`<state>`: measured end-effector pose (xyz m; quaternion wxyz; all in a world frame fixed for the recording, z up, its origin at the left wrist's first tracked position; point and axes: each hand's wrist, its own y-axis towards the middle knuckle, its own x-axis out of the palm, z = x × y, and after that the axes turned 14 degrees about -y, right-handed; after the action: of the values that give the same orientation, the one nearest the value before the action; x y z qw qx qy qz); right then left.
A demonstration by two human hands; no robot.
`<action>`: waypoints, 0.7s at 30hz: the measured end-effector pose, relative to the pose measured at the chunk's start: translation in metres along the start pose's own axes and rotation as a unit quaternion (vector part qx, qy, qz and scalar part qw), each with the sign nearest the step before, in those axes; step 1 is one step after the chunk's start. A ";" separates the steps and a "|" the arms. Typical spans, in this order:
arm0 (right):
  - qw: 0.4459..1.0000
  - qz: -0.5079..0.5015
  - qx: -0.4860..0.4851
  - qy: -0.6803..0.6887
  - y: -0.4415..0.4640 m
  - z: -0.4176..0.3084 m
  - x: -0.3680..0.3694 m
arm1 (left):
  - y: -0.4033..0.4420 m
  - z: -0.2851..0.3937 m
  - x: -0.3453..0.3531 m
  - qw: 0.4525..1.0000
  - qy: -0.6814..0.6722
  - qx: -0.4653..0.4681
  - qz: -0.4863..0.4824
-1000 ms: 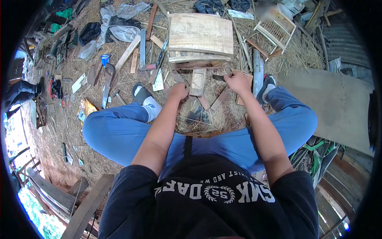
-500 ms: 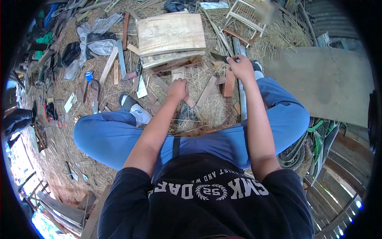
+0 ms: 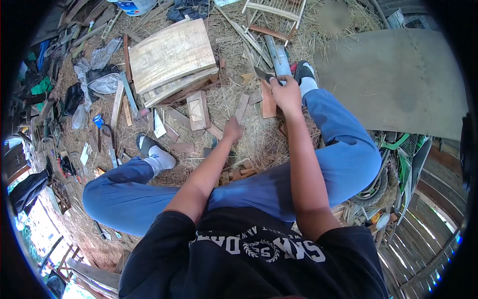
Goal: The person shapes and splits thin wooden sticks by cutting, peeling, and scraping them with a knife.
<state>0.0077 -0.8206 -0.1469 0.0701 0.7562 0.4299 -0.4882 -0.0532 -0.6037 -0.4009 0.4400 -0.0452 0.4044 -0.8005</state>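
Small wood scraps [image 3: 239, 172] lie on the straw [image 3: 264, 142] close to the person's blue pants [image 3: 328, 164]. The left hand [image 3: 233, 130] is low, by the near end of a thin wood strip [image 3: 242, 107]; I can't tell if its fingers grip it. A bit past that hand, to the left, a wood block [image 3: 198, 110] lies on the straw. The right hand [image 3: 287, 94] is wrapped around a dark knife [image 3: 262, 74], its blade pointing away and to the left, near a brown board [image 3: 268, 103]. Farther off sit a box with a pale wood top [image 3: 172, 55] and a pale wooden rack [image 3: 274, 11].
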 end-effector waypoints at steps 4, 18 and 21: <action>1.000 0.018 0.005 -0.013 0.000 0.013 -0.002 | -0.014 0.003 0.027 0.983 0.127 0.045 0.123; 0.999 0.022 0.001 -0.027 -0.012 0.021 0.007 | -0.044 0.017 -0.018 0.932 0.190 0.293 0.098; 0.999 0.015 -0.005 -0.033 -0.012 0.022 0.015 | -0.071 0.045 -0.063 0.904 0.262 0.211 0.264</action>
<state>-0.0133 -0.8160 -0.1664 0.0952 0.7457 0.4186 -0.5095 -0.0435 -0.5645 -0.3037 0.5126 0.3684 0.3242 -0.7046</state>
